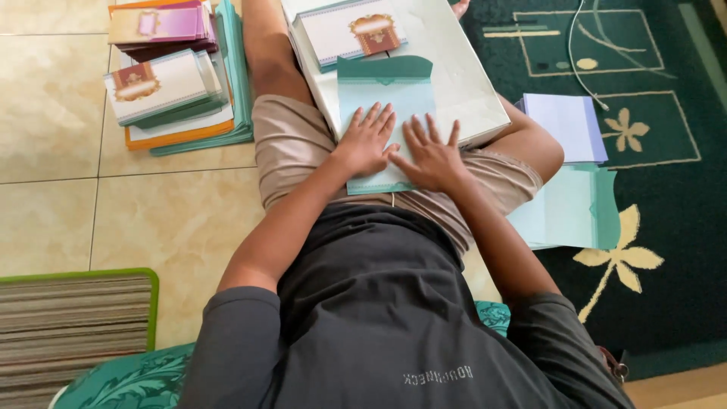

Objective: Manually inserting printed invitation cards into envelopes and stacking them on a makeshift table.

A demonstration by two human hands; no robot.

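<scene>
Seated figure, viewed from above. Left hand (pixel 367 140) and right hand (pixel 433 155) flat, fingers spread, pressing on a pale teal envelope (pixel 385 113) with a darker scalloped flap folded at its far end; nothing gripped. Envelope lying lengthwise on a white board (pixel 462 76) across the lap, near edge overhanging the board's near edge. Stack of printed cards (pixel 350 30) at the board's far end. More card stacks (pixel 170 76) on the tiled floor. Possibly further envelopes (pixel 572 208) on the green carpet (pixel 666 182); detail unclear.
</scene>
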